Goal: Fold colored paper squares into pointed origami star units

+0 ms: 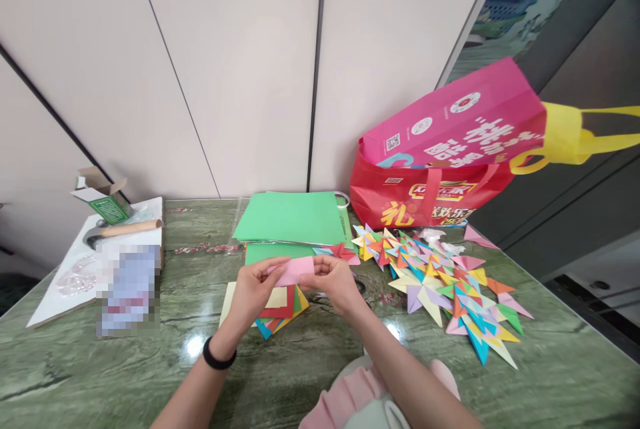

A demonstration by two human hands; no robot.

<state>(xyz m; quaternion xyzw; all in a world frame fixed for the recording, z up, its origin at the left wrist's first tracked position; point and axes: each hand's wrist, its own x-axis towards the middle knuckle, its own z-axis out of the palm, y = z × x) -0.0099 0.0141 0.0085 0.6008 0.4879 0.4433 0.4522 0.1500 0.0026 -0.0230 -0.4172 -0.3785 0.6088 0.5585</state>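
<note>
A small pink piece of paper [296, 271], seemingly folded, is held up over the table between my two hands. My left hand [257, 289] pinches its left end, thumb against fingers. At the opposite end my right hand [334, 282] grips it the same way. Below lies a fanned pile of coloured paper sheets [289, 302] in yellow, red and blue. Behind my hands rests a stack of green paper [295, 215]. Many folded paper pieces [425, 282] in mixed colours are heaped to the right of my right hand.
A red gift bag [390, 195] with a pink bag [460, 122] in it stands at the back right. On the left, a white board [60, 289] carries a wooden-handled tool [133, 227] and an open green box [111, 209]. Scissors handles [360, 287] show beside my right hand.
</note>
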